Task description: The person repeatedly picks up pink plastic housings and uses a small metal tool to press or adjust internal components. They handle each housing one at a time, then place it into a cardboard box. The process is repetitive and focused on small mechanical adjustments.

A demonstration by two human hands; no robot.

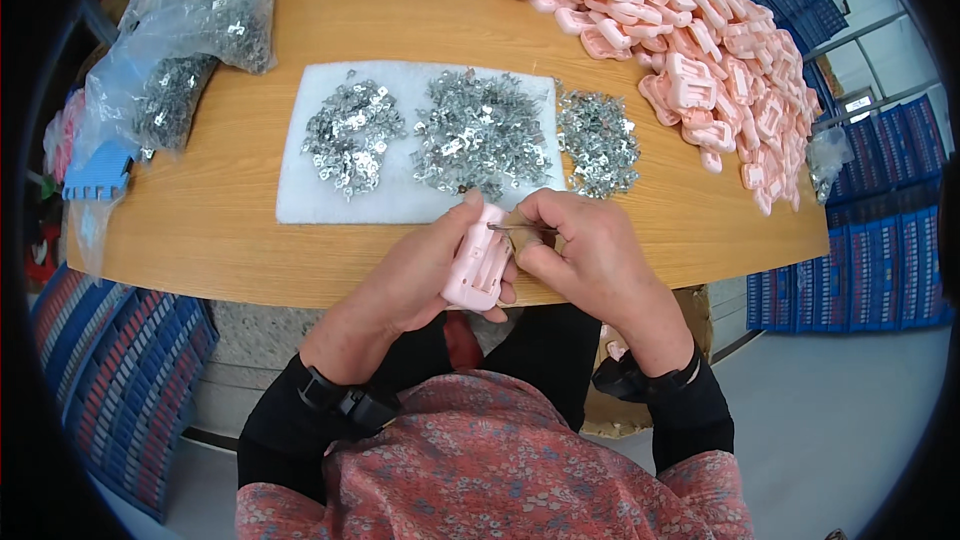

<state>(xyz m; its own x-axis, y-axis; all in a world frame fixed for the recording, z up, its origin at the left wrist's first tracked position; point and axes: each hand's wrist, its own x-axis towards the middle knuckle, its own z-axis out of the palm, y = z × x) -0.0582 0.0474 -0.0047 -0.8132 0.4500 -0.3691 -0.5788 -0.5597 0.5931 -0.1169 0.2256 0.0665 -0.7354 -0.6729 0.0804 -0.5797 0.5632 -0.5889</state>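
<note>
A pink plastic housing (478, 268) with a long hollow compartment lies tilted in my left hand (425, 265), whose thumb and fingers close round it. My right hand (590, 245) pinches a thin metal tool (512, 228), and its tip touches the upper part of the housing; most of the tool is hidden by my fingers. Just beyond my hands a white foam sheet (290, 202) carries two heaps of small metal contact pieces, a left heap (352, 135) and a middle heap (482, 135). A third heap of metal pieces (598, 143) lies at the sheet's right edge.
A big pile of pink housings (690, 50) covers the table's far right. Clear bags of metal pieces (235, 20) and a blue foam piece (98, 172) lie at the left. Blue trays (130, 370) stand lower left, more blue trays (850, 270) at right; a cardboard box (690, 325) sits below the table edge.
</note>
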